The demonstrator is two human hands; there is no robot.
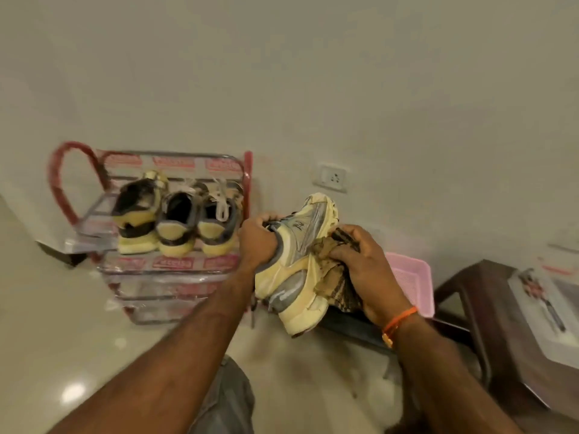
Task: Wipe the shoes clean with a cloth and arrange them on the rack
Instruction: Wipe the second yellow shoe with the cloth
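A cream and grey sneaker (297, 261) is held up on its side in front of me, toe pointing up toward the wall. My left hand (258, 242) grips it at the collar. My right hand (360, 261) clutches a brown patterned cloth (336, 277) and presses it against the shoe's sole side. A red and chrome shoe rack (175, 267) stands to the left by the wall. Three similar yellow-heeled sneakers (175, 220) sit on its top shelf, heels toward me.
A pink plastic basket (413, 277) lies on the floor behind my right hand. A dark wooden stool (488, 308) with a white box (545, 308) on it stands at the right. A wall socket (332, 178) is above the shoe. My knee shows at the bottom.
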